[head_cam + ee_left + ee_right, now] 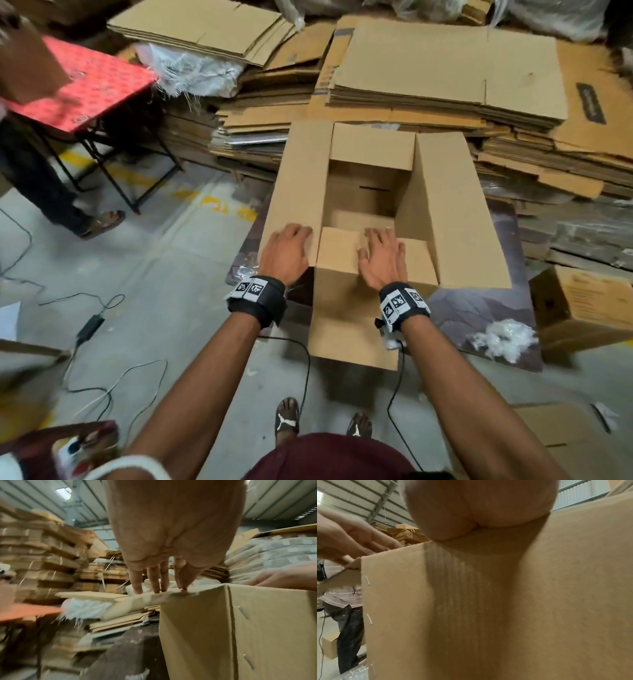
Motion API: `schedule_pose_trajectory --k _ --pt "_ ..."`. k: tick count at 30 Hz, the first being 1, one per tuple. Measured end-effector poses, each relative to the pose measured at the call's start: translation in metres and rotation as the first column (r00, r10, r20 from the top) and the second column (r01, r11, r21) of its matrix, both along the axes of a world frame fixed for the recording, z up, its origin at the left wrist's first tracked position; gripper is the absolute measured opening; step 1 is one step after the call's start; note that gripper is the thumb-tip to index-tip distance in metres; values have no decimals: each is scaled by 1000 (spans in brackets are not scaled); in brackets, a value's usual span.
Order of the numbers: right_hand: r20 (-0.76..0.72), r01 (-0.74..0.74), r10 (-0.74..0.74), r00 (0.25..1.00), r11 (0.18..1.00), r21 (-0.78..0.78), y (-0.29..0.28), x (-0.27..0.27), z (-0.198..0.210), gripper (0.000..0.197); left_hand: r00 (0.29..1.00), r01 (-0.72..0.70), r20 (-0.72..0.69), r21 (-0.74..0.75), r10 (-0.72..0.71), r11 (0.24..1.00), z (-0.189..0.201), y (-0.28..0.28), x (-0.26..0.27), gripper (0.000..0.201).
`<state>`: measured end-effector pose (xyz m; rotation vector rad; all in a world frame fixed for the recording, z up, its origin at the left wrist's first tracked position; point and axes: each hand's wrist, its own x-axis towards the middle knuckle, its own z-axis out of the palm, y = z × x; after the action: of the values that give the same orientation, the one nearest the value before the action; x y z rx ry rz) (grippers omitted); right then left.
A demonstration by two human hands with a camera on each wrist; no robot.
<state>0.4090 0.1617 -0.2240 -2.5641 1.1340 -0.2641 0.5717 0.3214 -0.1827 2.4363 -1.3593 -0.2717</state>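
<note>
In the right wrist view the right hand (479,507) hides its fingers (376,240); cardboard stacks (42,561) blur.

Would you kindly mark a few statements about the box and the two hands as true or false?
1. The right hand lies flat on the near flap. True.
2. The left hand grips a roll of tape. False: it holds nothing, and its straight fingers rest on the left flap.
3. The box is sealed shut. False: its top is open, with the side flaps spread outward.
4. A red table stands to the left of the box. True.
</note>
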Motion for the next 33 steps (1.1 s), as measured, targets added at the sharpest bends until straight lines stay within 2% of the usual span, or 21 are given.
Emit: schedule_pose_trajectory --k 2,4,7,10,14,16,20,21,23,25,27,30,32,33 --pt "-77 -26 29 997 998 49 -5 -4 0 61 991 13 -129 -54 -20 998 -12 -3 5 58" --pt "-136 -51 62 989 995 85 -8 -7 1 64 986 71 -153 -20 -73 997 -21 -7 12 68" --pt "-200 -81 100 975 992 100 -12 -10 1 66 979 202 -37 148 -199 968 -12 -17 23 70" --pt "-199 -96 119 973 988 122 -14 -12 4 67 919 322 151 245 -364 914 2 -27 39 63" --pt "-93 -133 146 985 982 135 -25 -24 8 68 835 428 233 296 -499 854 -3 -34 43 66" --pt "-22 -154 158 987 980 130 -36 -35 11 69 819 486 223 222 -529 845 -6 -32 33 68" --pt "98 -229 221 970 970 83 -52 -54 35 66 873 480 110 -6 -476 878 -18 -36 2 100" --pt "136 -230 220 966 971 66 -53 -58 45 65 885 459 101 -24 -455 888 -20 -40 -6 104" --pt "262 -188 172 950 982 36 -57 -69 63 57 900 420 140 -30 -412 907 -21 -52 -22 99" --pt "438 -114 106 893 993 -8 -60 -83 76 33 905 396 183 -29 -385 918 -22 -63 -35 93" --pt "623 -27 24 782 1000 -4 -62 -102 77 21 911 366 208 -3 -357 931 -23 -74 -46 94" --pt "793 139 -170 585 984 109 -61 -137 63 33 927 307 215 37 -307 951 -23 -93 -59 99" --pt "802 247 -351 484 933 260 -63 -162 39 37 933 277 225 53 -282 959 -23 -103 -64 102" --pt "779 294 -427 459 901 320 -62 -172 28 37 934 265 230 59 -272 962 -24 -108 -66 103"
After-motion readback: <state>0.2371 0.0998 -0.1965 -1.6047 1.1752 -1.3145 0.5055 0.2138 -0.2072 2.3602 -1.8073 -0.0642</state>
